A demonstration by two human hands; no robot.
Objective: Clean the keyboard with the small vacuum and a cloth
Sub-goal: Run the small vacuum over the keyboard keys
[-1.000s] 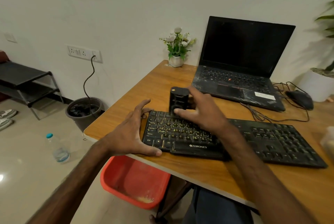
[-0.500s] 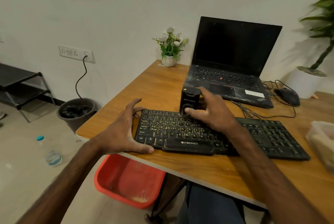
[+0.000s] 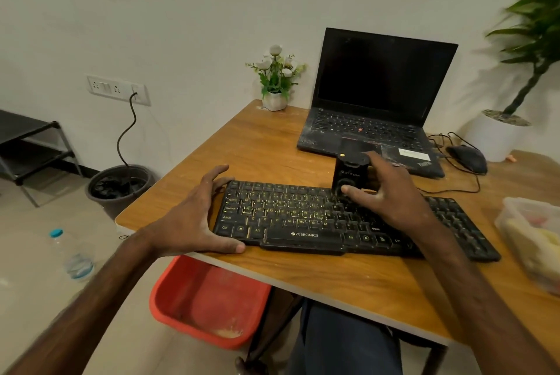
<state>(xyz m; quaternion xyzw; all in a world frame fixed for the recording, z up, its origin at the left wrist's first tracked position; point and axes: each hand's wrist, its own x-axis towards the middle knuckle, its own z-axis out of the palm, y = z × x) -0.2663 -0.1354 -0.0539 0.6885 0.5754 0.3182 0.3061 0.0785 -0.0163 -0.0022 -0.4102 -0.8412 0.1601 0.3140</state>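
On the brown wooden bench (image 3: 272,147) lies the long black keyboard (image 3: 288,217) with yellow letters. The left hand (image 3: 194,217) braces its nine o'clock end, fingers spread apart. The right hand (image 3: 391,199), fingers clamped on the small black cylindrical vacuum (image 3: 350,173), has slid it from eleven toward twelve o'clock. The three o'clock half likely remains undone.
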